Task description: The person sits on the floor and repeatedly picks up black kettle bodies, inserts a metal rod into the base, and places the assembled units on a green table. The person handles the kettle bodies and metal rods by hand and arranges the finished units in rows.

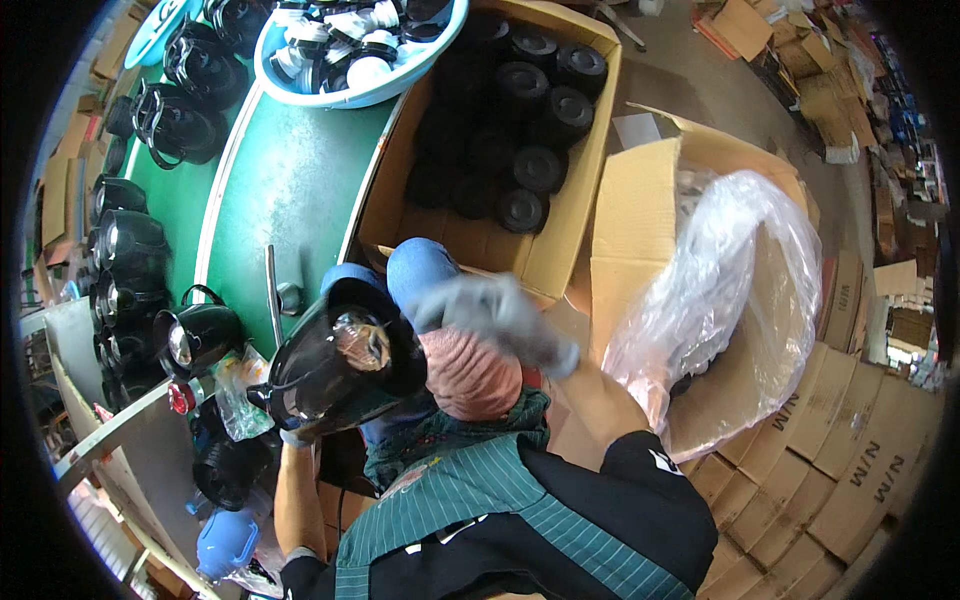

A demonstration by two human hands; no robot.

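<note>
A large glossy black pot-shaped vessel (315, 375) is tilted over my lap, with brownish, shiny reflections on its surface. My left hand (297, 437) grips it from below, its fingers mostly hidden by the vessel. My right hand (495, 312), in a grey glove, is smeared by motion above my knee, just right of the vessel. Whether that hand holds anything does not show. A smaller black pot with a handle (200, 335) rests on the table edge to the left, beside a clear plastic bag (240, 395).
Several black pots (130, 250) line the green table (290, 170). A blue basin (345, 98) of black and white parts stands at its far end. An open carton (585, 190) holds several round black pieces. Another carton (635, 210) has a plastic liner (735, 230). A metal rod (272, 290) stands nearby.
</note>
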